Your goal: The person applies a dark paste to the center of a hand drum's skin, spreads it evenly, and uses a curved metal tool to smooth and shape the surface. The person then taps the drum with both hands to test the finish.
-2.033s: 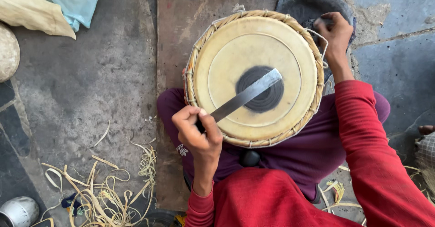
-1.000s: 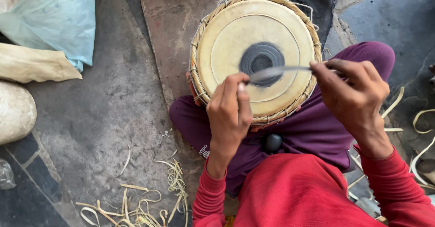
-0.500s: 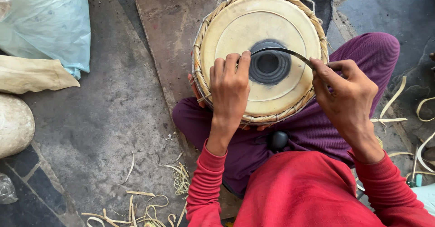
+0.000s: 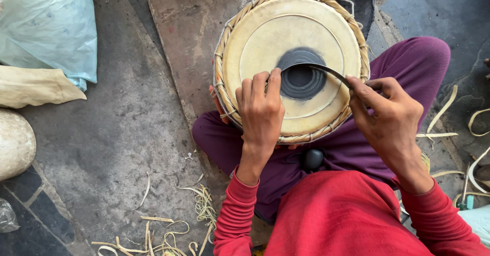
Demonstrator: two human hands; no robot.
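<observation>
The left hand (image 4: 261, 108) hides the blade's (image 4: 321, 70) near end; the bag (image 4: 46, 26) is cut off at the frame's top-left.

One drum (image 4: 291, 62), one metal blade (image 4: 326, 72), two hands (image 4: 263, 110), one plastic bag (image 4: 48, 26)
</observation>
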